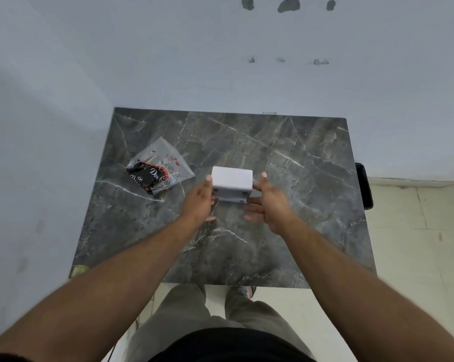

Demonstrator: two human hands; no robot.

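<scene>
Over the middle of the counter point(286, 165), a white box point(232, 178) sat between two grips.
The left grip point(198, 202) held the box from its 9 o'clock side, thumb laid up along that face and fingers curled under the near edge. The right grip point(270, 205) stood at 3 o'clock, fingers straight and spread, their tips meeting the box's lower right corner, thumb clear of it. Whether the box rested on the dark marbled surface or hung just above it could not be told. A clear plastic bag point(159, 168) holding a black-and-red packet lay at 10 o'clock, near the box but apart.
</scene>
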